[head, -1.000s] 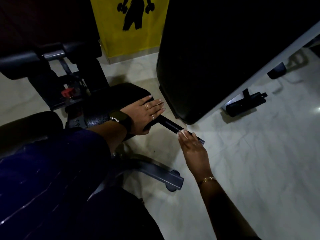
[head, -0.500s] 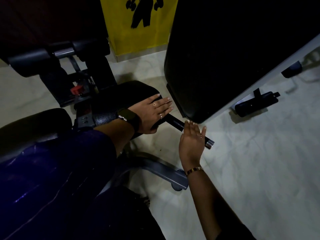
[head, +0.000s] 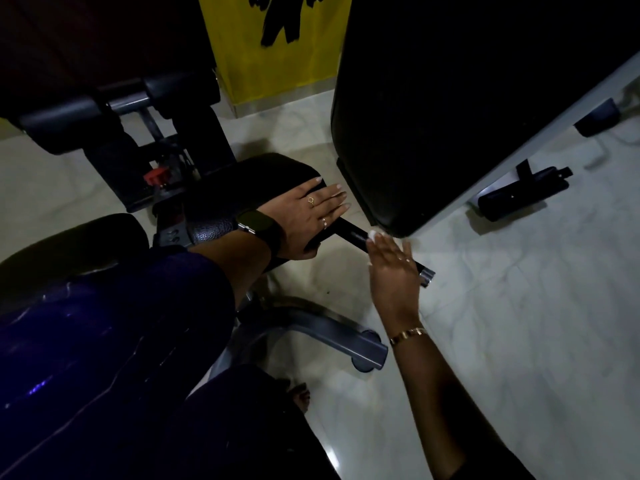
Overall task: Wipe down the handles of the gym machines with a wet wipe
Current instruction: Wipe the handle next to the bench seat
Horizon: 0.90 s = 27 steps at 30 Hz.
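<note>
Pressing flat on the black seat pad (head: pixel 249 178), the left hand (head: pixel 308 216) lies with its fingers straight and close together, closed around nothing; it looks to be propping the person's lean. The right hand (head: pixel 393 268) is laid across the machine's handle (head: pixel 353 233), a short black bar that juts out from under the seat pad toward the pale floor (head: pixel 519 306) and ends in a chrome cap (head: pixel 426 277). Its fingers look mostly straight and spread, not curled round the bar. A small white scrap at the fingertips is most likely the wet wipe (head: pixel 373 234). The dim light hides how much of it sits under the palm.

The handle is probably a rigid steel tube in a grippy sleeve, bolted to the frame, so it should take firm pressure without shifting. The wipe is the opposite: thin, limp and damp, likely to bunch up or slip out from under flat fingers. It would be held best draped over the bar with fingers and thumb wrapped round both. That way the underside gets cleaned too as the hand slides along. The chrome cap looks smooth and will be slick when wet, so it needs a separate pinch-and-twist.
</note>
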{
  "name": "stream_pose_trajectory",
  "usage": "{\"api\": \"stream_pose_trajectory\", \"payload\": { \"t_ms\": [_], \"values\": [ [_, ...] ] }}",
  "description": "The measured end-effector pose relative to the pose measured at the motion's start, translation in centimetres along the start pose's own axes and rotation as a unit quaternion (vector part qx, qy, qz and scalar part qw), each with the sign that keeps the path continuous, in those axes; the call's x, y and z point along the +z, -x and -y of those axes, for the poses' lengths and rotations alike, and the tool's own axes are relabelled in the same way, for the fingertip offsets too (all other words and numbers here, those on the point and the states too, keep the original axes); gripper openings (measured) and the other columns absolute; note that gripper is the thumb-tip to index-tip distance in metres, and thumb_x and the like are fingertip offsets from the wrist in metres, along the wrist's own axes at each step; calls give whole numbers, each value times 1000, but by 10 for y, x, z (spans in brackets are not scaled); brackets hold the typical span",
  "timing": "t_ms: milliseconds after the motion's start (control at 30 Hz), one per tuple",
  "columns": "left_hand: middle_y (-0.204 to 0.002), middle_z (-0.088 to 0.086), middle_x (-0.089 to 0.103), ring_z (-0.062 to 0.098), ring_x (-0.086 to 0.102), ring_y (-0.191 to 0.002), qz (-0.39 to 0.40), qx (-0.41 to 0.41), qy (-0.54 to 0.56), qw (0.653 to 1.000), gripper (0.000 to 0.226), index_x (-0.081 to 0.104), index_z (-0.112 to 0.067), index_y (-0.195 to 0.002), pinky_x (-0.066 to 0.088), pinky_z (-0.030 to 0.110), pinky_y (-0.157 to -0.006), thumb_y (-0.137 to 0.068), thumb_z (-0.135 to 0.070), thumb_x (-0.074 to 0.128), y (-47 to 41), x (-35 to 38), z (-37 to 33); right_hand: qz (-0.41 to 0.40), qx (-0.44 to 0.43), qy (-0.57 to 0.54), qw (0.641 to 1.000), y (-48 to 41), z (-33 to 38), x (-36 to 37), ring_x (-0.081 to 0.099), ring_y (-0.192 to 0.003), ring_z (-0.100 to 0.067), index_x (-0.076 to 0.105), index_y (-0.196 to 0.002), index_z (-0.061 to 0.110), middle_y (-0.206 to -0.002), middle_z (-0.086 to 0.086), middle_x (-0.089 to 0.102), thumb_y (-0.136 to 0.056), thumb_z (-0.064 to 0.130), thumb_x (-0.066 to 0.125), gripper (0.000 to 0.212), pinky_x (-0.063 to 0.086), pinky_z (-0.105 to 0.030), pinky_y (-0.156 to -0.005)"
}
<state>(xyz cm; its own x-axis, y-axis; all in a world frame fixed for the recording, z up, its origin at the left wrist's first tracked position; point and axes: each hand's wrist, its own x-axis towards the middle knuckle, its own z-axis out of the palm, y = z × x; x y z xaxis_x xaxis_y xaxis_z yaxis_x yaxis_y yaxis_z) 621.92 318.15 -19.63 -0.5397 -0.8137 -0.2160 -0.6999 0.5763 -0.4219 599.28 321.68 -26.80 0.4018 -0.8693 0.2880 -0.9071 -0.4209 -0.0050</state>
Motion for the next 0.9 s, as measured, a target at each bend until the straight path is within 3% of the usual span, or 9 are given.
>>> {"api": "stream_pose_trajectory", "payload": {
  "t_ms": [167,300,400,500,567,667,767,833,900],
  "values": [
    [-163,12,-1,28,-5,-150,-4,-3,0,1000,89,-7,-11,-155,-8,46,-119,-91,-59,31,-1,0,1,-57,102,-39,992,1,17,0,63,-112,-31,65,-117,-2,-118,-19,66,-76,2,76,42,32,-48,-107],
    [-163,12,5,28,-1,-151,-16,-1,-8,1000,89,-2,-10,-155,-7,46,-119,-90,-60,32,1,0,0,-18,87,-77,993,-36,43,11,65,-107,-32,67,-111,-4,-111,-22,68,-72,-11,67,40,35,-47,-106],
    [-163,12,4,28,-2,-151,-11,-1,-19,1000,90,-3,-10,-155,-6,46,-119,-90,-61,32,1,1,-1,17,53,-81,995,-36,36,7,65,-106,-35,66,-111,-5,-112,-25,67,-73,-9,46,43,39,-50,-105],
    [-163,11,5,27,-1,-151,-12,-4,-18,1000,87,-4,-10,-155,-6,46,-119,-91,-58,29,1,0,-1,11,17,-46,999,-12,13,-6,64,-109,-34,65,-114,-5,-117,-23,65,-65,-11,53,51,39,-54,-105],
    [-163,11,6,27,0,-151,-17,-5,-20,1000,85,-4,-10,-155,-5,46,-119,-91,-58,27,1,1,-1,3,27,-12,1000,8,-6,-11,63,-111,-33,65,-116,-4,-120,-22,64,-61,-15,68,56,33,-48,-111],
    [-163,11,6,27,0,-151,-21,-6,-27,999,85,-4,-10,-155,-4,46,-120,-92,-58,25,2,2,-2,-27,90,3,996,43,-29,-15,59,-118,-32,61,-122,-4,-126,-21,61,-66,-14,74,58,9,-36,-118],
    [-163,11,6,27,0,-151,-23,-3,-22,999,84,-3,-11,-155,-4,46,-120,-92,-58,26,2,1,-2,-77,111,4,991,67,-30,-15,48,-130,-31,52,-132,-2,-137,-19,53,-87,-1,53,45,10,-36,-119],
    [-163,11,6,27,-1,-151,-26,-5,-18,999,84,-3,-11,-155,-4,46,-120,-91,-57,25,1,1,-2,-66,121,-5,990,66,-25,-14,44,-133,-32,49,-135,-1,-140,-20,50,-94,13,38,45,17,-40,-119],
    [-163,11,6,27,0,-151,-23,-7,-22,999,83,-3,-11,-155,-4,46,-121,-91,-56,24,1,1,-1,-50,173,-55,982,53,-24,-14,50,-128,-34,53,-132,-1,-133,-21,55,-95,23,37,47,26,-43,-116]
  ]
}}
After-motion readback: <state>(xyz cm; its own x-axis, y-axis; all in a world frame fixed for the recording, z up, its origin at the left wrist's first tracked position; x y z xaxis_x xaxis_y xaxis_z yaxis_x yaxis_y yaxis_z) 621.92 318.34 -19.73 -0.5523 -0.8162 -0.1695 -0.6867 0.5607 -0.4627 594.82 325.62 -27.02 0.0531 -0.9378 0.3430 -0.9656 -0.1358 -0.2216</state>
